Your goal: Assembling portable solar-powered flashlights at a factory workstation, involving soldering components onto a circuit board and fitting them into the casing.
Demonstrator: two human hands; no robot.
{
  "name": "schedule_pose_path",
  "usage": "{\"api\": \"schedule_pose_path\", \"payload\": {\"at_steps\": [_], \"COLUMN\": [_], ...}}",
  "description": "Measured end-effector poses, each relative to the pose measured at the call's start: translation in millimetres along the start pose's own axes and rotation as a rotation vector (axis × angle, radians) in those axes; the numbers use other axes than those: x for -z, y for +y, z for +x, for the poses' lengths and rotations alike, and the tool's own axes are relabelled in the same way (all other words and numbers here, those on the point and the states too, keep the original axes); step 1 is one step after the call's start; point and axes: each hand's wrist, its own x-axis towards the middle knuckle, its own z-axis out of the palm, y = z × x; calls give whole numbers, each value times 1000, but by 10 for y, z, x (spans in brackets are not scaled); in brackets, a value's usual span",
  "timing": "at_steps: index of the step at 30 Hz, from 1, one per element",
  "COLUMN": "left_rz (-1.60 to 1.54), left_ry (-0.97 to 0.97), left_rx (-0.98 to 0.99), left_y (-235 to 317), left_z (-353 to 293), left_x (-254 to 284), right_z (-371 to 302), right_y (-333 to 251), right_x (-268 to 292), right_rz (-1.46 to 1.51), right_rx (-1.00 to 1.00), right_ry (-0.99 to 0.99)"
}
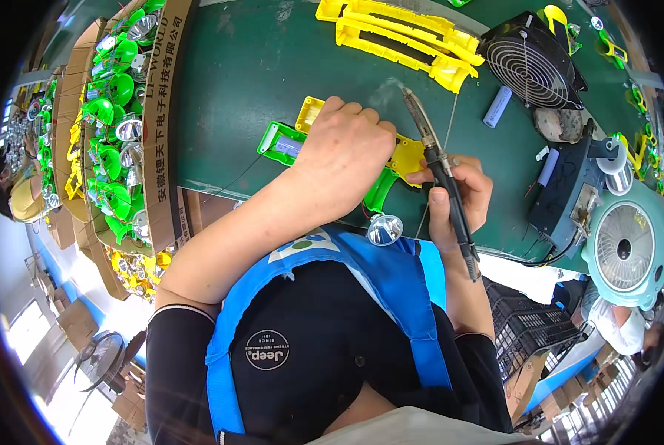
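Note:
My right hand [461,193] is closed around a soldering iron [446,178], its tip up and away from me with a wisp of smoke beside it. My left hand [347,159] is a fist over an opened yellow and green flashlight housing; the fingertips and whatever they grip are hidden. To its left show a green housing part [276,141] with a blue-purple battery cell [289,146] inside and a yellow part [311,113] behind. Between the hands lies a yellow housing piece [406,159]. A round silver reflector [384,230] hangs by the near edge, beside a green part [380,191].
Yellow housing shells [406,37] lie at the back of the green table [235,67]. On the right are a black fan [528,63], a loose battery [497,106], a soldering station [558,196] and a teal fan [625,245]. A cardboard box [165,126] with green lamp heads stands left.

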Motion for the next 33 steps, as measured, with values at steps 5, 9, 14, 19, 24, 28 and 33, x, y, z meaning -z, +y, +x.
{"api": "schedule_pose_path", "payload": {"at_steps": [5,9,14,19,24,28,33], "left_rz": [-80,43,44,-763,-619,-501,-332], "left_ry": [-18,123,-116,182,176,90,9], "left_rx": [-21,47,433,265,-71,-176,-175], "left_y": [-62,-104,-391,-428,-564,-507,-399], "left_z": [-63,-353,-1111,-1154,-838,-704,-588], "left_x": [29,404,563,491,401,325,242], "right_z": [-8,-3,8,46,-138,-93,83], "right_y": [8,-49,-25,-38,-244,-316,-286], "right_x": [20,50,47,88,293,333,348], "right_rz": [138,69,130,208,363,378,378], "right_rx": [-32,-94,-92,-212,-375,-478,-681], "right_ry": [34,54,100,227,161,54,-91]}}
